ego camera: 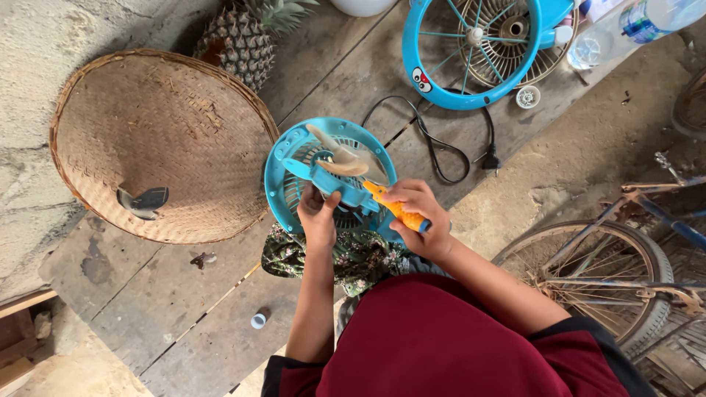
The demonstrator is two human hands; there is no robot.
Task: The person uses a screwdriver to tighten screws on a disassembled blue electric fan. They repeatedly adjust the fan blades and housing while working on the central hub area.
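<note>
My left hand (pixel 318 217) grips the near edge of a small blue fan body (pixel 290 158) with a round rear grille and clear blades (pixel 342 158). It rests on my lap over a green patterned cloth (pixel 360 257). My right hand (pixel 421 217) is shut on an orange-handled screwdriver (pixel 397 209), its tip pointing into the fan's middle. A blue front grille (pixel 441 92) with a metal guard lies further away on the wooden boards.
A large woven basket tray (pixel 162 147) leans at the left. A pineapple (pixel 246 44) stands behind it. A black cord and plug (pixel 456 151) trails on the boards. A bicycle wheel (pixel 588 272) is at the right. A plastic bottle (pixel 640 22) lies at top right.
</note>
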